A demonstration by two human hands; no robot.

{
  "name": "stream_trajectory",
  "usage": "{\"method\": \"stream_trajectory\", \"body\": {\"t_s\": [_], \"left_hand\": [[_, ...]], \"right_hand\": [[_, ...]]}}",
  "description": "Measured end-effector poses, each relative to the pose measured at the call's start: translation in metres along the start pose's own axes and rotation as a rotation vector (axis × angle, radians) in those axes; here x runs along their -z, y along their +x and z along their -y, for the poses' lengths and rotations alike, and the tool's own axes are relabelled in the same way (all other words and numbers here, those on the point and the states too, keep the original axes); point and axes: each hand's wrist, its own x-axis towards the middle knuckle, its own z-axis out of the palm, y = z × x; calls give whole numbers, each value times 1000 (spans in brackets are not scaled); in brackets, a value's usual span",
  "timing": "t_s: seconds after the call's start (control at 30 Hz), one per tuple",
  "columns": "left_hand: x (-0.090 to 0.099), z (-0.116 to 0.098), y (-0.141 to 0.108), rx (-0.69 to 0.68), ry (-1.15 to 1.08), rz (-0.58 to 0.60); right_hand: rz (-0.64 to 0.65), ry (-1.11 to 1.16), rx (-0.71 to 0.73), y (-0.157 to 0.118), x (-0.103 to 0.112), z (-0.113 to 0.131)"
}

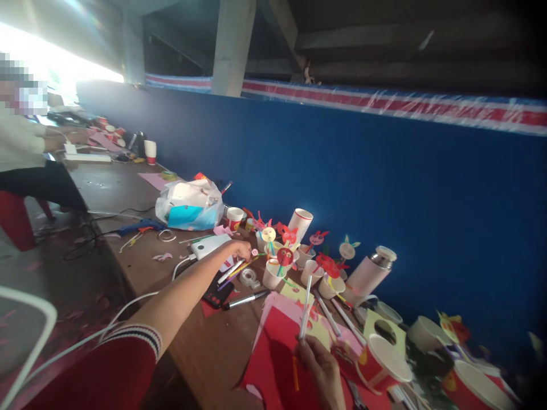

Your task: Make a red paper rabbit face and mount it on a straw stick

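My left hand reaches far across the table, its fingers curled down beside a small pink disc and a bundle of pens. What its fingertips grip, if anything, is hidden. My right hand is closed around the lower end of a slim white stick, held upright above a red paper sheet. Paper cups with cut-paper animal faces on coloured sticks, including a dark red face, stand beyond the hands. More white sticks lie right of the held one.
A clear tape roll, a black marker and a dark phone lie near my left arm. A pink thermos leans by the blue partition. A filled plastic bag and blue glue gun sit farther left. Another person sits beyond.
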Motion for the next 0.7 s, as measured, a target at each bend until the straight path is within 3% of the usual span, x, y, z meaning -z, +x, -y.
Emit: {"method": "stream_trajectory", "body": {"t_s": [0.13, 0.47, 0.7], "left_hand": [[7, 2, 0, 80, 46, 34], [10, -9, -7, 31, 186, -101], [6, -9, -9, 79, 280, -155]], "right_hand": [[-8, -29, -9, 1, 0, -3], [6, 3, -23, 0, -2, -3], [-3, -1, -36, 0, -3, -1]]}}
